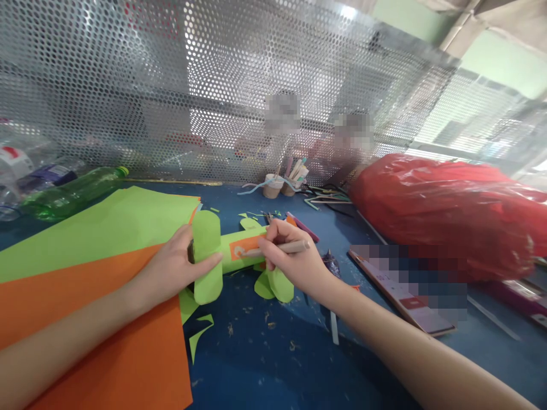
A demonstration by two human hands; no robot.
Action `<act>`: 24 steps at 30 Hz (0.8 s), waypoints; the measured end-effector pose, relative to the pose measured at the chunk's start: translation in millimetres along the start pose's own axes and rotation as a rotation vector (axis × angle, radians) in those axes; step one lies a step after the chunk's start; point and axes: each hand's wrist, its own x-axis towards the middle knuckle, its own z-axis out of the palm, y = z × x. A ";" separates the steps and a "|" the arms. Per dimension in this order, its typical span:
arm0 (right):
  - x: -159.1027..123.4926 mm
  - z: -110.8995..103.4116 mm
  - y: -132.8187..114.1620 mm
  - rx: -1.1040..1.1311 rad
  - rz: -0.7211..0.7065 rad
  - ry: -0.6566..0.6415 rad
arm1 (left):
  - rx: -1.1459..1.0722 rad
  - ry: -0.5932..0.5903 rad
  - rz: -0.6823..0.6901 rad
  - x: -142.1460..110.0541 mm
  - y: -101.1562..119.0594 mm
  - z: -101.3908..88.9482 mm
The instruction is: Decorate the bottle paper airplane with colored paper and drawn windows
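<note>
A light-green paper model (207, 233) with a tube body and rounded flaps lies across the blue table, shaped like a small plane. My left hand (171, 262) grips its left end, thumb over the big flap and fingers behind. In my right hand (293, 253) is a pale marker (294, 246), its tip at an orange paper strip (238, 249) on the tube. A whitish mark shows on the strip. Beneath my left forearm lie an orange sheet (141, 347) and green sheets (128, 219). Green scraps (199, 336) are nearby.
Plastic bottles, one a green bottle (72, 193), lie at left. Cups of markers (273, 187) stand by the perforated metal screen (149, 102), with people behind it. A red plastic bag (436, 210) and a phone (401, 290) are on the right of the blue table (265, 370).
</note>
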 end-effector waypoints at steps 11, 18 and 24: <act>0.2 -0.3 -1.8 -0.002 0.026 0.015 | 0.027 0.015 0.021 0.6 -0.6 0.1; 0.0 0.1 -1.7 -0.011 0.001 0.019 | 0.008 -0.005 -0.004 -0.2 1.9 -0.6; 0.7 1.3 -4.5 -0.003 0.022 -0.012 | 0.002 -0.012 -0.021 -0.6 2.4 -1.0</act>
